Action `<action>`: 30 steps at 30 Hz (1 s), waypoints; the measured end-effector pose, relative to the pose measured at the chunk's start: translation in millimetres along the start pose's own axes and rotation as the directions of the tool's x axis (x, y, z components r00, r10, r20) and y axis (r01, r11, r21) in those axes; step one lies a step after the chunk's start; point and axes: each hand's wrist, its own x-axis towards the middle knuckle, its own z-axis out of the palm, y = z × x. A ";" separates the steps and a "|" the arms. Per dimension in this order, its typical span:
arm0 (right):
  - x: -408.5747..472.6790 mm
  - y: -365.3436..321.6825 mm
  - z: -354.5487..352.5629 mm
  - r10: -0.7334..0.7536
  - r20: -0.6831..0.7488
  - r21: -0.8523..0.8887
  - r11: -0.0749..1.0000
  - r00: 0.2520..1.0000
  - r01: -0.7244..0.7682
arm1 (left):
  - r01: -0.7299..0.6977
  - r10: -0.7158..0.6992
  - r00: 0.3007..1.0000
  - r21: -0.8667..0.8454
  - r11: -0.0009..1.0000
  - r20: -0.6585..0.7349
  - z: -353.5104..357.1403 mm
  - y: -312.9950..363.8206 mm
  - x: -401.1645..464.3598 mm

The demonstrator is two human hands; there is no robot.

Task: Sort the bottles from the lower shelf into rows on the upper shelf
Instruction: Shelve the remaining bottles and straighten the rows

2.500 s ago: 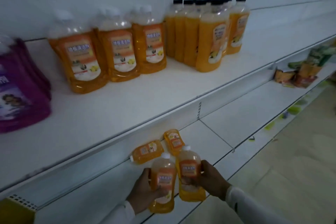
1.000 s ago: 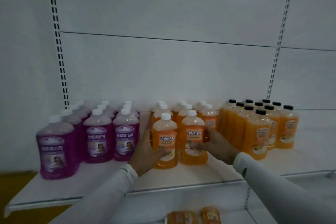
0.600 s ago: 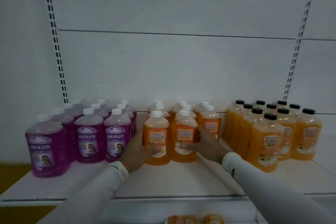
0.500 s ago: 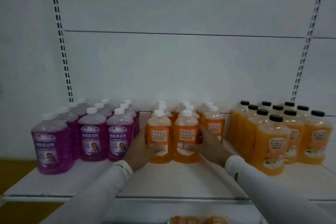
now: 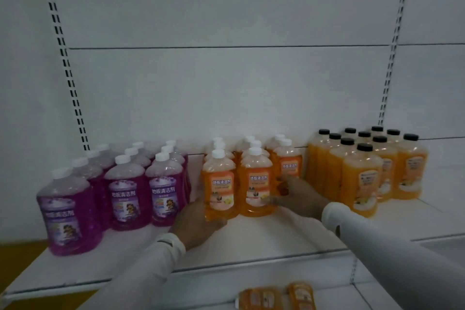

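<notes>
Two orange white-capped bottles stand side by side at the front of the orange rows on the upper shelf (image 5: 264, 244). My left hand (image 5: 195, 221) grips the left orange bottle (image 5: 219, 187) near its base. My right hand (image 5: 295, 196) wraps around the lower right side of the right orange bottle (image 5: 256, 184). More orange bottles stand in rows behind them. Two further orange bottles (image 5: 276, 297) lie on their sides on the lower shelf at the bottom edge of the view.
Rows of purple white-capped bottles (image 5: 130, 189) fill the shelf's left part. Taller orange black-capped bottles (image 5: 364, 173) stand in rows on the right. A white back wall with slotted uprights rises behind. Bare shelf surface lies in front of the rows.
Earlier both hands lifted the two orange bottles from the lower shelf. Since then they set them upright on the upper shelf and slid them back against the orange rows.
</notes>
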 end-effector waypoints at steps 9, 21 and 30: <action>-76.2 2.5 -12.6 0.059 -0.019 -0.272 0.960 0.998 -0.063 | -0.117 0.093 0.991 0.302 0.946 0.092 4.8 22.4 -38.9; -236.3 78.5 -43.8 0.102 -0.025 -0.405 0.909 0.994 -0.103 | -0.395 0.325 0.900 0.230 0.889 0.290 137.0 120.7 -130.6; -278.2 192.6 23.1 0.301 0.164 -0.300 0.922 0.939 -0.243 | -0.174 0.010 0.859 0.274 0.946 0.511 232.6 46.9 -170.7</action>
